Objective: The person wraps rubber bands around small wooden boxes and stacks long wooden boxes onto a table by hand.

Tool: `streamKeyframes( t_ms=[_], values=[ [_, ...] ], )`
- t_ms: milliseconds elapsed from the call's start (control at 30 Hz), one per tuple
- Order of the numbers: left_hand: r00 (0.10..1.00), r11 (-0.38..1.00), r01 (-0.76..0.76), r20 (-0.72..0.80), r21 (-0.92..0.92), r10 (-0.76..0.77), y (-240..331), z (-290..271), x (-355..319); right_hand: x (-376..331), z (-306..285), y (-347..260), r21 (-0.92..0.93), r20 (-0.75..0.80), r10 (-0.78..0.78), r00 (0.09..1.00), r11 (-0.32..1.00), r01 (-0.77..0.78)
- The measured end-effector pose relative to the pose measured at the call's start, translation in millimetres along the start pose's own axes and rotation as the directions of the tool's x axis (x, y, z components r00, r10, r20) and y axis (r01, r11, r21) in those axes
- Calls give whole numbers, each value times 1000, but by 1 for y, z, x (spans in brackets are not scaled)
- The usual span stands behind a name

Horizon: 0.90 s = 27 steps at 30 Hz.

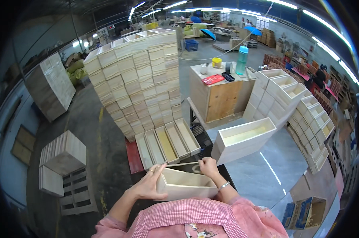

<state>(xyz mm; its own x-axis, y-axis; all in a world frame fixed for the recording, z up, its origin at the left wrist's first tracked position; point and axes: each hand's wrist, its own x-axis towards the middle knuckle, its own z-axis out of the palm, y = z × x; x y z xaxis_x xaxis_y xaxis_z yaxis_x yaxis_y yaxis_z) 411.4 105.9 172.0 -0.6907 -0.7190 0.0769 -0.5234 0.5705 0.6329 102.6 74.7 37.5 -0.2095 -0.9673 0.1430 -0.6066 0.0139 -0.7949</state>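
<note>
An open, unpainted wooden drawer box (187, 192) lies right in front of my body. My left hand (149, 184) grips its left end, the fingers over the far edge and the thumb on the near side. Over the far right part of the box, my right hand (209, 167) is closed in a fist on a thin tan strip (183, 164). The strip runs along the far edge toward my left fingertips and curls near the fist. What it is made of I cannot make out. Beyond the box lies a row of similar drawer boxes (166, 143).
A tall stack of drawer boxes (138, 79) rises ahead. To the right, another open box (246, 137) stands on a grey surface (263, 162). A wooden cabinet (215, 95) bears a teal bottle (242, 60). More stacked boxes (275, 93) stand right; a pallet (78, 190) lies left.
</note>
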Motion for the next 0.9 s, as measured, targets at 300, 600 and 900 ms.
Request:
streamKeyframes(
  t_ms=[300, 600, 900],
  values=[
    [979, 987, -152, 145, 45, 144, -9, -24, -14, -10, 13, -140, 234, 373, -312, 874, 943, 237],
    [998, 999, 31, -60, 23, -29, -43, -103, -109, -63, -35, -6, -153, -191, 76, 979, 982, -107],
    [805, 922, 125, -506, -367, -310, -71, -123, -100, -203, -56, 110, -188, -233, 387, 892, 882, -432]
  ],
)
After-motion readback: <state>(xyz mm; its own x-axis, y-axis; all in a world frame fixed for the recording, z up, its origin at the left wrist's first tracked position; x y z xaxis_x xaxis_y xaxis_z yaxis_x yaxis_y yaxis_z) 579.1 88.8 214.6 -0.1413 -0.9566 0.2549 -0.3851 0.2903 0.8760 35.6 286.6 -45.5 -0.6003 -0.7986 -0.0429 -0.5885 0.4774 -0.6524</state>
